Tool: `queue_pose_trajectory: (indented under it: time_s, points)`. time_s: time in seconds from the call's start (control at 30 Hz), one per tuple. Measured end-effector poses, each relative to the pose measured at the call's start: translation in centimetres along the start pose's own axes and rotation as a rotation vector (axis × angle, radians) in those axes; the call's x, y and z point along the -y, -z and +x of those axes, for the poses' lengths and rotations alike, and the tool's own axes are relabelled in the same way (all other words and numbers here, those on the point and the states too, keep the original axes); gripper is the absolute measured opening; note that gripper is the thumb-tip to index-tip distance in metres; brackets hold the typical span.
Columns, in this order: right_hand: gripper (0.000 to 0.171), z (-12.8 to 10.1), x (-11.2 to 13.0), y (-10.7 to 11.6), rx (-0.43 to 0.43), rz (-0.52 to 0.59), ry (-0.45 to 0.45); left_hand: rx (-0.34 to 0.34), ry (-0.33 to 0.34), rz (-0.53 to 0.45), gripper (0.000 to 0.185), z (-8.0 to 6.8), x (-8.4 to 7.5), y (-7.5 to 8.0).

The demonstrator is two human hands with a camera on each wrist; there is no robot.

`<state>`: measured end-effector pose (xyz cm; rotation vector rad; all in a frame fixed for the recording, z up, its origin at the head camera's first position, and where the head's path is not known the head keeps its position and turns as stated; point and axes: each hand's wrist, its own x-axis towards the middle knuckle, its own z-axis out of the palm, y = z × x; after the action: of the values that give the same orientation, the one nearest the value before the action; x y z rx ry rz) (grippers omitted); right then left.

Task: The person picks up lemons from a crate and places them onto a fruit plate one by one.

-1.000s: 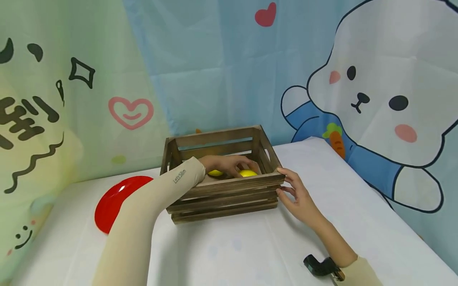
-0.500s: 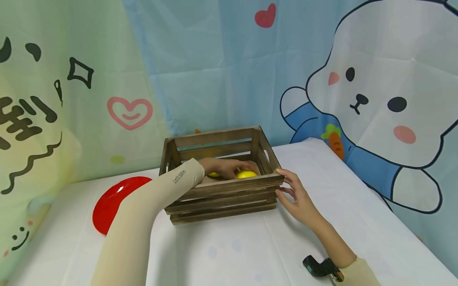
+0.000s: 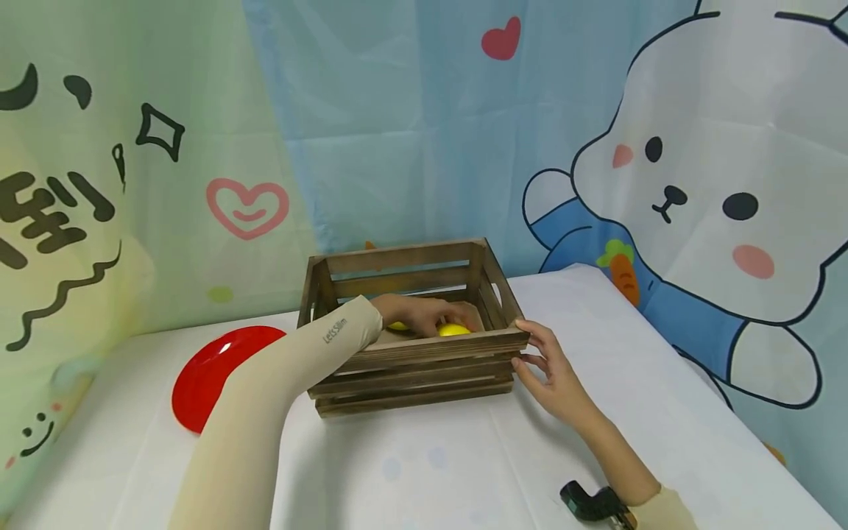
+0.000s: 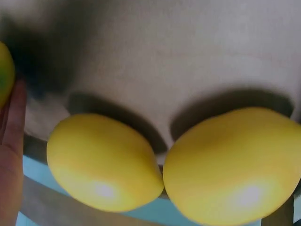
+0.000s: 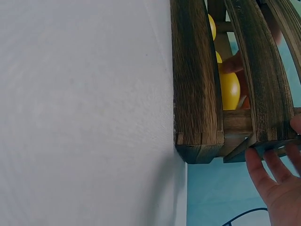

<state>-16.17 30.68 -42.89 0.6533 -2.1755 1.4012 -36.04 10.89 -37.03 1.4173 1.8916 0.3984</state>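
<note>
Tabletop unchanged — left hand (image 3: 424, 315) seemingly lower.

Wooden crate (image 3: 411, 361) is sitting on the table (image 3: 596, 412), near its back edge, centred. Plate (image 3: 212, 372) is lying on the table left of the crate, just apart from it. Two lemons (image 4: 106, 162) (image 4: 230, 167) are lying inside the crate, side by side and touching. Left hand (image 3: 424, 315) is reaching inside the crate, over the lemons. Right hand (image 3: 550, 364) is resting against the crate's front right corner. Printed curtain (image 3: 397, 132) is hanging behind the table.
</note>
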Motion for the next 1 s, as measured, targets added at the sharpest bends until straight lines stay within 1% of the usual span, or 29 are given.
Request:
queue_pose_trajectory:
  time_s: [0.13,0.27,0.4,0.5,0.63,0.8,1.0]
  points:
    - [0.068,-0.1,-0.1,-0.2,-0.005,0.000,0.013,-0.029,-0.028,-0.028,0.054,0.0,-0.1,0.3]
    - [0.068,-0.1,-0.3,-0.4,0.001,0.005,0.024,-0.085,-0.053,-0.054,0.057,-0.3,-0.1,0.6]
    - [0.069,0.0,-0.4,-0.4,-0.003,-0.007,0.025,-0.145,-0.098,-0.051,0.057,-0.3,-0.1,0.9]
    - [0.070,0.1,-0.3,-0.3,-0.010,-0.012,0.025,-0.175,-0.137,-0.053,0.056,-0.3,-0.3,1.2]
    - [0.070,-0.1,-0.1,-0.3,-0.001,-0.010,0.030,-0.208,-0.161,-0.053,0.056,-0.3,-0.4,1.3]
    - [0.070,0.3,0.0,0.0,0.018,-0.021,0.029,-0.230,-0.154,-0.037,0.055,-0.3,-0.6,2.0]
    - [0.069,0.2,-0.4,-0.4,0.007,-0.001,0.007,-0.222,-0.108,0.000,0.057,-0.8,-0.6,2.0]
